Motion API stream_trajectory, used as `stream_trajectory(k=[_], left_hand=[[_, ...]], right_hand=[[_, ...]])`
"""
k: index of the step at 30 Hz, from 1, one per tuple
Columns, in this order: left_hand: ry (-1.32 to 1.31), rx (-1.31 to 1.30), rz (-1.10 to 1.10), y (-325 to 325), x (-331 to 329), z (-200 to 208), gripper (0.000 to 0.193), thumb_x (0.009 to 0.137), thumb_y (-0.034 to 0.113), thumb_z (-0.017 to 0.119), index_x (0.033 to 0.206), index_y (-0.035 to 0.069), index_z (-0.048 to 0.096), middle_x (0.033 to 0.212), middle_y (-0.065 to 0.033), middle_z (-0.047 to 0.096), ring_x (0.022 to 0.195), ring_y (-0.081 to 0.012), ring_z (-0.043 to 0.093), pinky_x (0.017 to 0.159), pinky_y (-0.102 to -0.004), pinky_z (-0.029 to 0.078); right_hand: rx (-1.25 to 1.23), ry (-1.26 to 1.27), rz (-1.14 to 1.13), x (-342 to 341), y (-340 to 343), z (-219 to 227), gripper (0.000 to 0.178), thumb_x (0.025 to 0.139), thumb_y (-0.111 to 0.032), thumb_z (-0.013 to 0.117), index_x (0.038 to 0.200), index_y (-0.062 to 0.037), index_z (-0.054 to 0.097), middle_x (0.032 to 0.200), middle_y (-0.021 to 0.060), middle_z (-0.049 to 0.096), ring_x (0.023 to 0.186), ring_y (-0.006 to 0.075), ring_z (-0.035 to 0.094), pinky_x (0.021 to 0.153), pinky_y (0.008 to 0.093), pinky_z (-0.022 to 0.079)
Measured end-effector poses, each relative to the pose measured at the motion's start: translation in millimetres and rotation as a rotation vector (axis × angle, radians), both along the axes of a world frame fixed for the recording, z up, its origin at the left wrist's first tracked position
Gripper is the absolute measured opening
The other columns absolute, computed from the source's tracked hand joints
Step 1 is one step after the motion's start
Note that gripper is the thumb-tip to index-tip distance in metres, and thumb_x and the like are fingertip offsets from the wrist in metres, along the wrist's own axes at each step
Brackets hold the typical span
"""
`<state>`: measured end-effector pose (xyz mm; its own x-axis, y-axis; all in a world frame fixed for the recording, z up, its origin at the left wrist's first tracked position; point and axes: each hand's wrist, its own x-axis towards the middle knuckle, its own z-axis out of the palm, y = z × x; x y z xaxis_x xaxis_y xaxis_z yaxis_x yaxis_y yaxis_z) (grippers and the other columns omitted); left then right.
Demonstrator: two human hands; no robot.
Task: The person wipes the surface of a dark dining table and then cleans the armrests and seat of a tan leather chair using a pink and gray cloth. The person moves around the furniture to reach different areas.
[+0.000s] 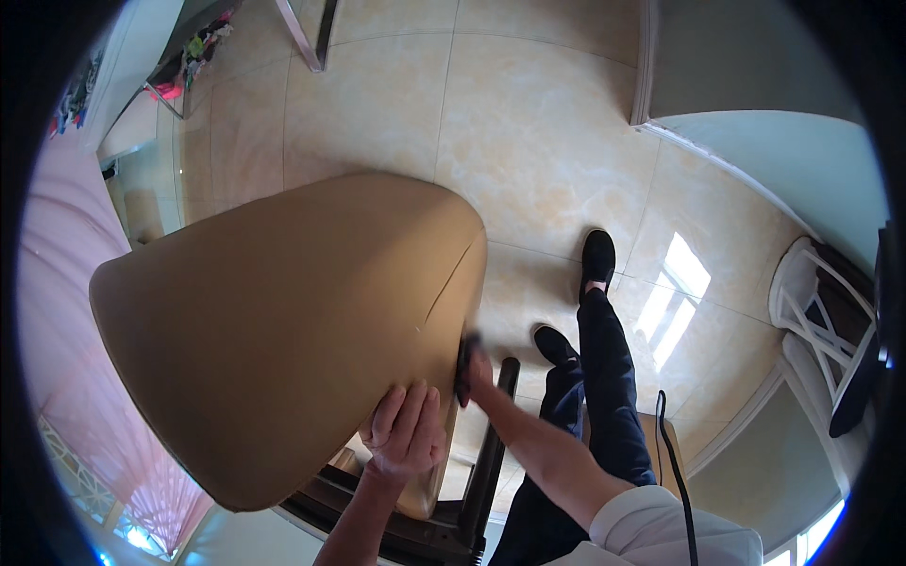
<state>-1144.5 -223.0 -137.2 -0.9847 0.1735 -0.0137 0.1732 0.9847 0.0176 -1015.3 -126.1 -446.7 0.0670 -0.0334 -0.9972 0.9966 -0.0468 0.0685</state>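
A large tan padded chair part [283, 311], smooth and leather-like with rounded corners, fills the left and middle of the view. A dark crease or slit runs across its right side. At its lower right edge my left hand [411, 434] grips with the fingers bent together against the tan cover. My right hand [479, 374] is closed round a small dark tool [463, 366] at the part's right side. Motion blur hides the kind of tool. Dark brown frame bars [481, 472] stand below the padded part.
Shiny beige tiles [538, 123] cover the floor. My black shoes [597, 253] stand right of the padded part. Pink cloth [75, 264] hangs at the left. A white chair [821, 302] stands far right, and a black cable [675, 462] runs near my right arm.
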Motion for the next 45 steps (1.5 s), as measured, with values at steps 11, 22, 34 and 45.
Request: stream_trajectory(k=[11, 22, 34, 45], left_hand=[[0.067, 0.088, 0.044, 3, -8, 2, 0.030, 0.088, 0.015, 0.060, 0.112, 0.007, 0.076, 0.123, -0.0077, 0.072, 0.129, -0.0259, 0.056, 0.108, -0.0453, 0.042], [0.093, 0.159, 0.087, 0, 2, -8, 0.042, 0.091, 0.017, 0.060, 0.131, 0.005, 0.065, 0.133, -0.0135, 0.067, 0.133, -0.0280, 0.055, 0.108, -0.0537, 0.042], [0.130, 0.124, 0.044, -2, 0, -13, 0.018, 0.080, 0.013, 0.063, 0.096, 0.006, 0.069, 0.115, -0.0093, 0.067, 0.122, -0.0273, 0.057, 0.098, -0.0509, 0.044], [0.054, 0.129, 0.049, -5, 10, -19, 0.028, 0.078, 0.019, 0.069, 0.103, 0.006, 0.069, 0.125, -0.0098, 0.064, 0.130, -0.0271, 0.054, 0.102, -0.0485, 0.044]], right_hand=[[-0.078, 0.132, -0.266, -89, -18, 82, 0.047, 0.092, -0.045, 0.064, 0.123, -0.0093, 0.060, 0.098, 0.0097, 0.063, 0.085, 0.0219, 0.057, 0.073, 0.0386, 0.050], [-0.462, 0.634, -0.382, -180, -12, 225, 0.039, 0.094, -0.019, 0.067, 0.130, -0.0064, 0.060, 0.112, 0.0099, 0.065, 0.099, 0.0190, 0.061, 0.090, 0.0353, 0.052], [-0.444, 0.986, 0.258, -266, -31, 225, 0.042, 0.086, -0.022, 0.073, 0.126, -0.0087, 0.066, 0.113, 0.0148, 0.064, 0.109, 0.0278, 0.062, 0.096, 0.0360, 0.049], [-0.517, 1.436, 0.189, -290, -46, 280, 0.039, 0.085, -0.011, 0.072, 0.123, -0.0077, 0.066, 0.106, 0.0148, 0.064, 0.103, 0.0308, 0.062, 0.095, 0.0387, 0.049]])
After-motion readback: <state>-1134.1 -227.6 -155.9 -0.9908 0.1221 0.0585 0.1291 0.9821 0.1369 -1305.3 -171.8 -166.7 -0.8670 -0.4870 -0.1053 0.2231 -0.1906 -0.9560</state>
